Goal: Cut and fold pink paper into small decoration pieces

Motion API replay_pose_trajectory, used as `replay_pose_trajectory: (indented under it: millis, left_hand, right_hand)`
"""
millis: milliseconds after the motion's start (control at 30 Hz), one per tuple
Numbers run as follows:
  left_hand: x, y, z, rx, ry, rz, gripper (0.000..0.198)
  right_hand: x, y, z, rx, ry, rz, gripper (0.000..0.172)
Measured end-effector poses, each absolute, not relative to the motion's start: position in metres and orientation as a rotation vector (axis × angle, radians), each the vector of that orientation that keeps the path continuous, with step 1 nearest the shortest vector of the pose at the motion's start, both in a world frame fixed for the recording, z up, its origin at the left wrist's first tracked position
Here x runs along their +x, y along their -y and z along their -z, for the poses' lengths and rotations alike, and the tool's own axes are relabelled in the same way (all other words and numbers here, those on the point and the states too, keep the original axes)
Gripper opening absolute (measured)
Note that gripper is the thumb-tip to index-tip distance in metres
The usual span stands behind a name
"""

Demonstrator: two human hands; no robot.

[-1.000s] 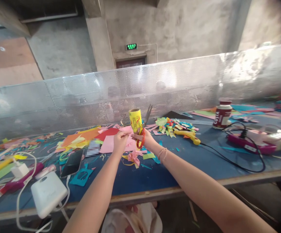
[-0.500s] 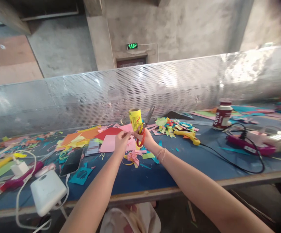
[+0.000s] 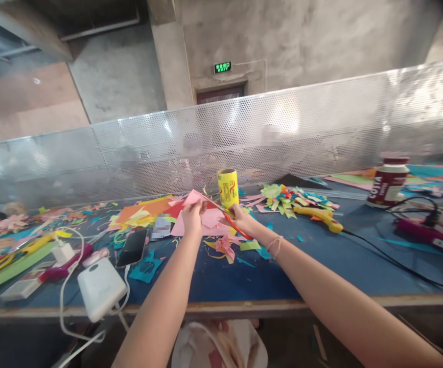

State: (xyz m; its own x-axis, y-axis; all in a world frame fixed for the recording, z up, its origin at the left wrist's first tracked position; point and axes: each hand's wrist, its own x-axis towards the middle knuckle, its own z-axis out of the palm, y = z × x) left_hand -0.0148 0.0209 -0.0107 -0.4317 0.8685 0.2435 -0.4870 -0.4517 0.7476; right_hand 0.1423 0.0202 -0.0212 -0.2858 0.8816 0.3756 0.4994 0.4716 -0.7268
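Scissors (image 3: 229, 221) tipped down onto pink paper (image 3: 192, 197) pinched by left hand (image 3: 193, 217); right hand (image 3: 245, 221) grips them; sign (image 3: 222, 67) reads EXIT.

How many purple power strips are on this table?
2. One power strip lies left, beside the white power bank; the other strip far right, nearer than the bottle. Scraps may hide more.
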Motion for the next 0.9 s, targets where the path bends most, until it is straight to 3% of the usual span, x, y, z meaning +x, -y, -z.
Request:
replay_pose_trajectory:
  millis: [167, 533, 900]
  left_hand:
    - [-0.014, -0.021, 0.012, 0.828, -0.795, -1.970, 0.025]
    - [-0.011, -0.021, 0.013, 0.842, -0.758, -1.971, 0.022]
    - [-0.009, -0.019, 0.013, 0.843, -0.756, -1.947, 0.018]
  right_hand:
    - [0.143, -0.022, 0.022, -1.200, 2.020, -0.551, 0.037]
    - [0.139, -0.009, 0.014, -0.958, 2.014, -0.859, 0.035]
    - [0.138, -0.012, 0.017, -0.958, 2.021, -0.844, 0.038]
